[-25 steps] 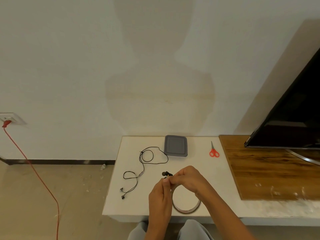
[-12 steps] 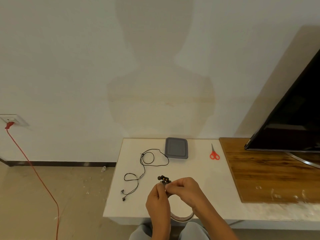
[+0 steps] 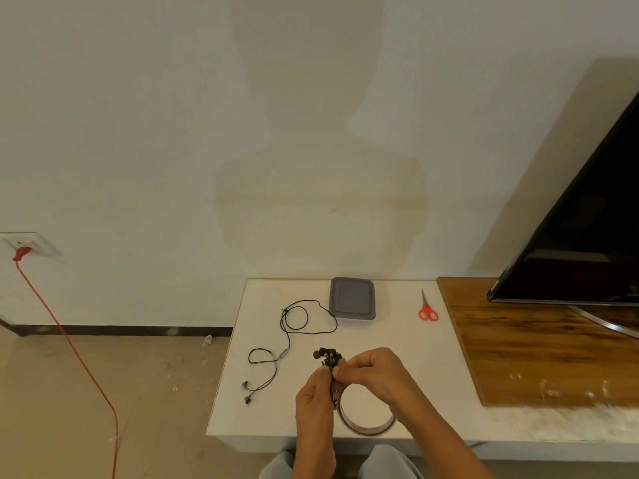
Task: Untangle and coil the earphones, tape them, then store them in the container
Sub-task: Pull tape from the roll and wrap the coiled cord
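Warm, rather dim light is coming from behind the person, throwing a broad soft shadow [image 3: 307, 108] on the wall [image 3: 103, 115] at upper centre. The worktop [image 3: 397, 344] is showing evenly lit, without glare. The left hand [image 3: 316, 399] and right hand [image 3: 375, 371] are showing sharp. The screen [image 3: 570, 264] at right is reflecting a faint band. Wide-angle distortion is bending the frame's edges, and the lower right is smearing.

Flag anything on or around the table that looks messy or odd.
One pair of earphones sprawls loose and uncoiled across the left side of the white table. Whitish smears mark the near edge of the wooden board. Nothing looks broken.
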`<state>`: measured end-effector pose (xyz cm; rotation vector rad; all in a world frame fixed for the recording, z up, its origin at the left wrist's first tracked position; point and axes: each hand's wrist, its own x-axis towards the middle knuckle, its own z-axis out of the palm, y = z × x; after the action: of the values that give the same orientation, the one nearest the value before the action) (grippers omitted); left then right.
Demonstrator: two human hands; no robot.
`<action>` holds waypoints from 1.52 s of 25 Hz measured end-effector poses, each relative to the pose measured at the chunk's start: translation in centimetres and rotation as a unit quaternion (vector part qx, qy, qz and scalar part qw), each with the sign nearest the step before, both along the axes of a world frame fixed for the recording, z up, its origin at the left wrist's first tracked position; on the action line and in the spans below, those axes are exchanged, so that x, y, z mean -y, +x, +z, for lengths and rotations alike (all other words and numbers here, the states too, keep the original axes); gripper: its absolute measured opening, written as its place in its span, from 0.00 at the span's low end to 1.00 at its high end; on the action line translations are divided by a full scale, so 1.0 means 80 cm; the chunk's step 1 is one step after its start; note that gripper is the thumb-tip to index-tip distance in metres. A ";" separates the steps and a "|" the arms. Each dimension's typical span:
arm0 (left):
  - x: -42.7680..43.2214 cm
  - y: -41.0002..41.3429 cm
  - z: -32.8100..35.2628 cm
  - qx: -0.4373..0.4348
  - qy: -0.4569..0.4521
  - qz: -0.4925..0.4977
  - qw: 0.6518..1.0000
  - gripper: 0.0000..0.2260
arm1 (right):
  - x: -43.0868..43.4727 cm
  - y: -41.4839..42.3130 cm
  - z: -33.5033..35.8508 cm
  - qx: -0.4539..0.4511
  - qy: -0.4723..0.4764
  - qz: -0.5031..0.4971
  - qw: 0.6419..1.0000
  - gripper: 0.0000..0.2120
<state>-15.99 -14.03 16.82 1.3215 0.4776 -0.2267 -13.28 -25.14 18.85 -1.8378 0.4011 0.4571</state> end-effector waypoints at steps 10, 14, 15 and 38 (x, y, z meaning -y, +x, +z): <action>-0.043 0.015 0.002 -0.044 0.032 -0.156 0.986 0.10 | 0.005 -0.001 0.004 -0.013 0.012 0.027 0.999 0.04; -0.043 0.019 0.006 -0.054 0.055 -0.136 0.988 0.12 | 0.002 -0.002 0.003 0.000 0.017 0.008 1.000 0.03; -0.041 0.020 0.005 -0.057 0.055 -0.128 0.989 0.12 | 0.001 -0.003 0.002 0.004 0.018 0.001 1.000 0.02; -0.039 0.017 0.031 -0.060 0.066 -0.138 0.986 0.10 | 0.018 0.004 0.007 0.014 -0.061 0.073 0.995 0.02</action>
<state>-14.60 -10.90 19.31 1.5094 0.4144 -0.5132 -12.94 -26.59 19.38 -1.9982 0.2813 0.5164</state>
